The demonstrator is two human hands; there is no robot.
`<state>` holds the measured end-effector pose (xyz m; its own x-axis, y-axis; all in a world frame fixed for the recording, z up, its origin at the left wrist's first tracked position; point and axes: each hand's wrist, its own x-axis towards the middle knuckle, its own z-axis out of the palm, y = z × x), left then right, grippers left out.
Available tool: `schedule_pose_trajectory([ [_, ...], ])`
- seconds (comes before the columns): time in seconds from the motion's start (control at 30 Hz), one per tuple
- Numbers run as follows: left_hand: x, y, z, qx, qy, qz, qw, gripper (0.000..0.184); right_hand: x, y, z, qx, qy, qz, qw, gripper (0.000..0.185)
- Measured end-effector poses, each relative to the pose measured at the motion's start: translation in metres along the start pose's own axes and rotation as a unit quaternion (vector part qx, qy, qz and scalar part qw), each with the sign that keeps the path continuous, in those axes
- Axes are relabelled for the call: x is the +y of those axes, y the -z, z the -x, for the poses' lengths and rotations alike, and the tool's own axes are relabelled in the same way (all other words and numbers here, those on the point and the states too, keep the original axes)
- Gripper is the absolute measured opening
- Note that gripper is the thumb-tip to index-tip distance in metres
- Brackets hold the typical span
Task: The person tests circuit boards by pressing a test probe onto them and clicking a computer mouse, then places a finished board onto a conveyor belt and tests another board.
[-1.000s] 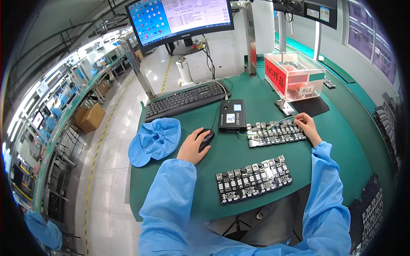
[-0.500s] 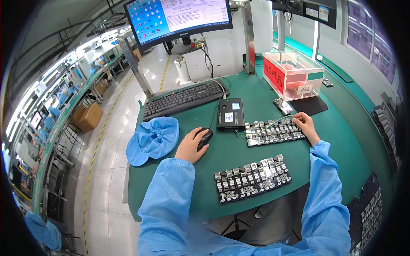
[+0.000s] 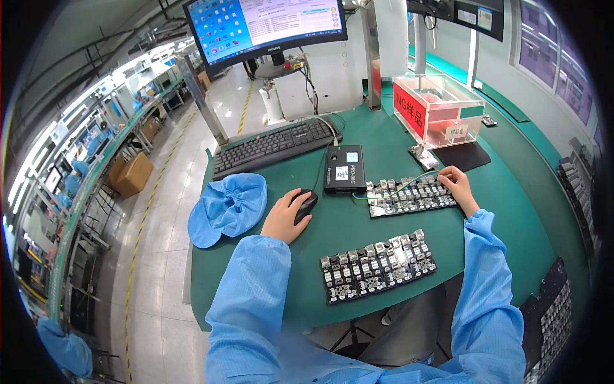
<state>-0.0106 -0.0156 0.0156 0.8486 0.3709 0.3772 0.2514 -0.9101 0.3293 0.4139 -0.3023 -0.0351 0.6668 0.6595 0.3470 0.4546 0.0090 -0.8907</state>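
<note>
My left hand [image 3: 285, 217] rests over a black computer mouse [image 3: 307, 206], its fingers curved around it. At the far circuit board panel [image 3: 409, 198], my right hand [image 3: 456, 188] pinches the end of a thin yellow-green cable [image 3: 404, 186] over the panel's upper right corner. The fingers hide the tip of the cable. Its other end runs to a black programmer box [image 3: 344, 170] marked PRO-08C, which shows a small lit screen. Nearer to me, a second circuit board panel [image 3: 378, 269] lies on the green mat, slightly tilted, with neither hand on it.
A black keyboard [image 3: 275, 150] lies behind the mouse, below a lit monitor [image 3: 268, 29]. At the left sits a blue cloth cap [image 3: 228, 211]. A clear box with a red label [image 3: 409, 110] stands at the back right, beside a small loose board [image 3: 423, 155]. More panels [image 3: 555, 320] are at lower right.
The view has shifted very slightly. Both hands keep their places, the left on the mouse and the right at the cable end.
</note>
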Motion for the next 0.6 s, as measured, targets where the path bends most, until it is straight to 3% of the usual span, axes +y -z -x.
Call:
schedule_pose_trajectory([
  [0.6,-0.0009,-0.0006,-0.0003,-0.001,0.002,-0.005,1.000,0.055,-0.0026,-0.0008,0.0009,0.002,-0.009,-0.003,1.000,0.017],
])
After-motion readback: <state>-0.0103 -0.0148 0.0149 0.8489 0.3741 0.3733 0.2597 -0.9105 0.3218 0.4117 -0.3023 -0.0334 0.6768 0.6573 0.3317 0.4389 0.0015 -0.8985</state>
